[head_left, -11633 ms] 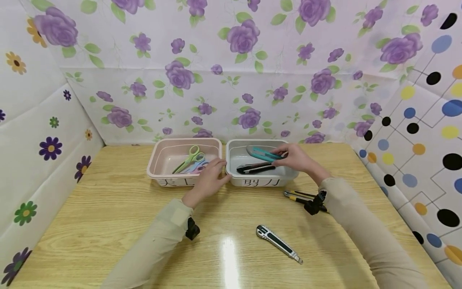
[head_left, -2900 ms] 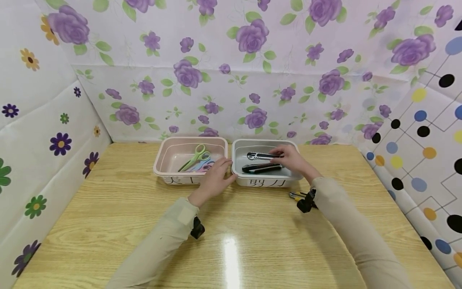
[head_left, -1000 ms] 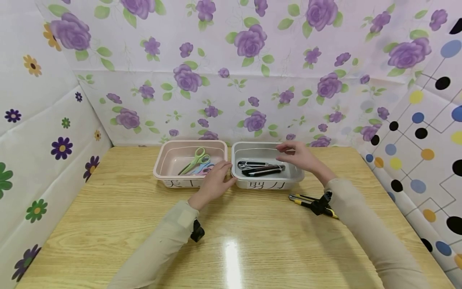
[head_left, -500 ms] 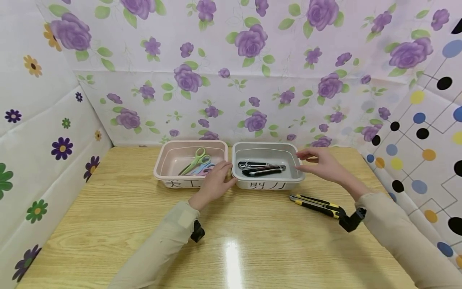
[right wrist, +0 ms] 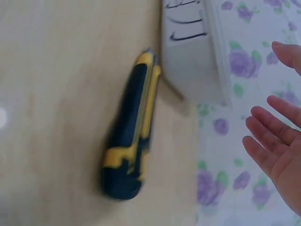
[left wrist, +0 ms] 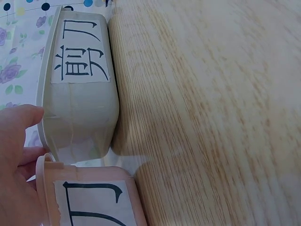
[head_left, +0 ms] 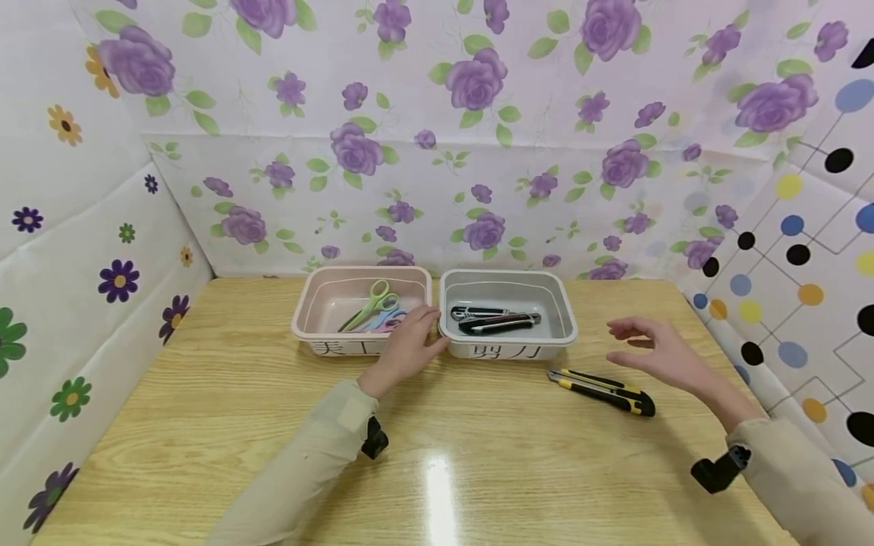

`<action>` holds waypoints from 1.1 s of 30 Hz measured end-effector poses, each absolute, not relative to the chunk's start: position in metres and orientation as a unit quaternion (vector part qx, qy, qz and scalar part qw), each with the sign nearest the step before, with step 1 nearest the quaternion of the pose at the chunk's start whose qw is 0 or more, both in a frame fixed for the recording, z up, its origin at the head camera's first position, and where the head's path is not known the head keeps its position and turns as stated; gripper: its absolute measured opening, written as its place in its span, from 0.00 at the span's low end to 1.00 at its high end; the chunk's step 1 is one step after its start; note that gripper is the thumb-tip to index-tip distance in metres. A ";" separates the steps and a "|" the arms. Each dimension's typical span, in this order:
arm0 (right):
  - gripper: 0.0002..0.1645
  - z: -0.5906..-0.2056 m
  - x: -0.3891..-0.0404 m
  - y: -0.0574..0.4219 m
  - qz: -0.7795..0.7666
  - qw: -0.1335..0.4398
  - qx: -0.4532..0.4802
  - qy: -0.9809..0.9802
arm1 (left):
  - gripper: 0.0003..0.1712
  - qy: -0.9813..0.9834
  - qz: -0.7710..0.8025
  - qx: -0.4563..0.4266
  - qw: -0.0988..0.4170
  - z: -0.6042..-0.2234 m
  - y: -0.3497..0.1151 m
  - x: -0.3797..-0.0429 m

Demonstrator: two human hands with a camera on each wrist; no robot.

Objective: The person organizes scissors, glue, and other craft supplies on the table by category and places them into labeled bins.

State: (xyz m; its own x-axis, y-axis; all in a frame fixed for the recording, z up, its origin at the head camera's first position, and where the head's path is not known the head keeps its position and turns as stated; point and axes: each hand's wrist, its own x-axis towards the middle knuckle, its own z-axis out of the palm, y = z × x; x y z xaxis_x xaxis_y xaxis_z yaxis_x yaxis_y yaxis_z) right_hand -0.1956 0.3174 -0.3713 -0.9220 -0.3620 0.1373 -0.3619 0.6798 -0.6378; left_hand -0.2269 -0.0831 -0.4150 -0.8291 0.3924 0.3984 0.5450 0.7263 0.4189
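My left hand point(head_left: 408, 347) rests on the adjoining rims of a pink bin point(head_left: 300, 322) and a grey bin point(head_left: 570, 322). In the left wrist view its thumb touches the grey bin's rim. Green, blue and pink scissors point(head_left: 372, 305) lie in the pink bin, partly behind that hand. Several utility knives point(head_left: 501, 323) are in the grey bin. My right hand point(head_left: 658, 353) hovers over the table's right side, holding nothing, fingers loosely bent and thumb apart. Left of it, a black and yellow utility knife point(head_left: 604, 390) lies on the wood, also large in the right wrist view.
The wooden table point(head_left: 478, 455) meets a flowered back wall covering point(head_left: 478, 182) just behind the bins. Patterned side walls stand left and right. Paper labels with characters are on the bins' fronts, and a bright light reflection shows on the table.
The teal cutter, then the silver and black utility knife from the table, went into the grey bin. My right hand let go and moved right, out of the bin. The left hand stayed.
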 end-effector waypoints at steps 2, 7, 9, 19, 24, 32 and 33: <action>0.31 -0.383 -0.192 0.326 -0.347 0.002 -0.187 0.919 | 0.27 -0.918 -0.267 -0.256 0.143 -0.415 -0.083 -0.226; 0.35 -0.413 -0.181 0.345 -0.349 0.013 -0.159 0.923 | 0.27 -0.914 -0.270 -0.265 0.144 -0.415 -0.082 -0.225; 0.37 -0.425 -0.177 0.350 -0.349 0.018 -0.152 0.925 | 0.27 -0.914 -0.270 -0.266 0.146 -0.415 -0.082 -0.225; 0.39 -0.449 -0.167 0.357 -0.342 0.026 -0.135 0.930 | 0.27 -0.915 -0.269 -0.263 0.148 -0.416 -0.085 -0.226; 0.40 -0.458 -0.163 0.358 -0.338 0.034 -0.130 0.931 | 0.27 -0.914 -0.269 -0.266 0.145 -0.416 -0.085 -0.226; 0.39 -0.465 -0.165 0.358 -0.334 0.028 -0.140 0.932 | 0.27 -0.914 -0.269 -0.267 0.147 -0.415 -0.084 -0.227; 0.38 -0.465 -0.165 0.358 -0.333 0.027 -0.143 0.932 | 0.27 -0.914 -0.268 -0.267 0.148 -0.415 -0.084 -0.227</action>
State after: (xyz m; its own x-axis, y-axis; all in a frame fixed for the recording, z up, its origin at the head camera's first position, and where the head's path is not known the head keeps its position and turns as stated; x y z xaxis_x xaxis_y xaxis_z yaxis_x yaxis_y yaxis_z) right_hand -0.1653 0.3577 -0.4653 -0.9576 -0.2848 0.0442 -0.2483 0.7375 -0.6281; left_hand -0.2271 -0.0843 -0.4152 -0.8139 0.4080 0.4137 0.5669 0.7135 0.4117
